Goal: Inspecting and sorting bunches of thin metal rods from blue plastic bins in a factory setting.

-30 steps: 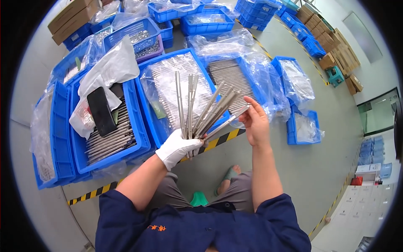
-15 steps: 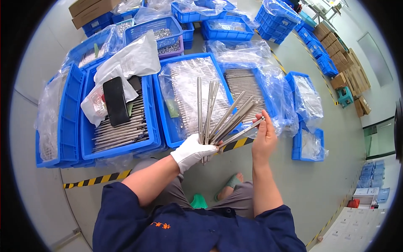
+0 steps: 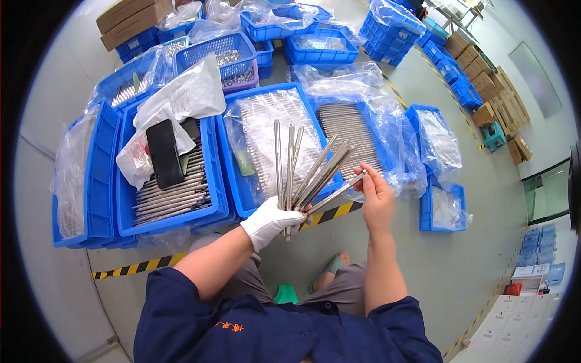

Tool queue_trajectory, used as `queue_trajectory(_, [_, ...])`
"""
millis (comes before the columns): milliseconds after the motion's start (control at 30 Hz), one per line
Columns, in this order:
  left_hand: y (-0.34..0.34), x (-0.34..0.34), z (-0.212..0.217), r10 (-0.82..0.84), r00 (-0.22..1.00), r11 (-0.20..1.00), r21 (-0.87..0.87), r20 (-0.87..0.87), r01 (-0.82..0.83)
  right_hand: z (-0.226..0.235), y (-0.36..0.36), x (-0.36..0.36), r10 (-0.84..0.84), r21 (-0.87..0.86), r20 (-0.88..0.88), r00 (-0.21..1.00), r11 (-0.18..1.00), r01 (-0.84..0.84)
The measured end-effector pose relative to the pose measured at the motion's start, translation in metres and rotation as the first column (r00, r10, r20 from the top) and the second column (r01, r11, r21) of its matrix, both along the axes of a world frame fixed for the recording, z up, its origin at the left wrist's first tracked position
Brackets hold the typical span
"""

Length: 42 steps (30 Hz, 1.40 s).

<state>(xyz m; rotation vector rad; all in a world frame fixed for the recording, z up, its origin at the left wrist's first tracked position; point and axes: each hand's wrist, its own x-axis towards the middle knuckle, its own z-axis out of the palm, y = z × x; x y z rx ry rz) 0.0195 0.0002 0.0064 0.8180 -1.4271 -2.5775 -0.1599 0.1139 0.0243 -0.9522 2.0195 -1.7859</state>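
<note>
Apparently partway, clutching metal rods [image 3: 325,174] in left grip [image 3: 269,221], pinching one in right grip [image 3: 376,192], with more remaining in blue crate [image 3: 210,151].

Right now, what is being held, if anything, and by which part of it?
The gloved left grip holds a fanned bunch of metal rods near their lower ends; the bare right grip pinches one outer rod at its upper end.

We can read no wording outright. Partly under the phone [image 3: 164,154], a bag [image 3: 138,158] bears red print; nearer us than the phone, orange characters [image 3: 230,327] mark our shirt [image 3: 284,333]; beyond it, cartons [image 3: 136,25] carry faint print.
</note>
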Motion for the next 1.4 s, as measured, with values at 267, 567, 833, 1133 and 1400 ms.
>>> queue_trajectory(267, [-0.008, 0.008, 0.016, -0.167, 0.986, 0.985, -0.043, -0.009, 0.167, 0.001, 0.026, -0.028, 0.513, -0.112, 0.497, 0.700, 0.837, -0.535])
queue_trajectory(567, [-0.005, -0.002, -0.005, 0.042, 0.998, 0.998, -0.043, -0.043, -0.044, -0.036, -0.010, 0.049, 0.413, -0.167, 0.571, 0.710, 0.905, -0.392])
queue_trajectory(833, [0.000, -0.001, -0.009, 0.089, 0.993, 0.996, 0.007, -0.072, -0.088, -0.032, -0.010, 0.040, 0.395, -0.139, 0.656, 0.643, 0.901, -0.411])
queue_trajectory(1133, [-0.005, 0.000, -0.010, 0.087, 0.995, 0.988, -0.121, -0.051, -0.092, -0.023, -0.001, 0.015, 0.325, -0.085, 0.612, 0.720, 0.933, -0.349])
queue_trajectory(1400, [-0.008, 0.002, 0.006, -0.040, 0.978, 0.967, 0.240, -0.203, 0.089, -0.042, -0.003, 0.035, 0.467, -0.233, 0.871, 0.154, 0.668, -0.707])
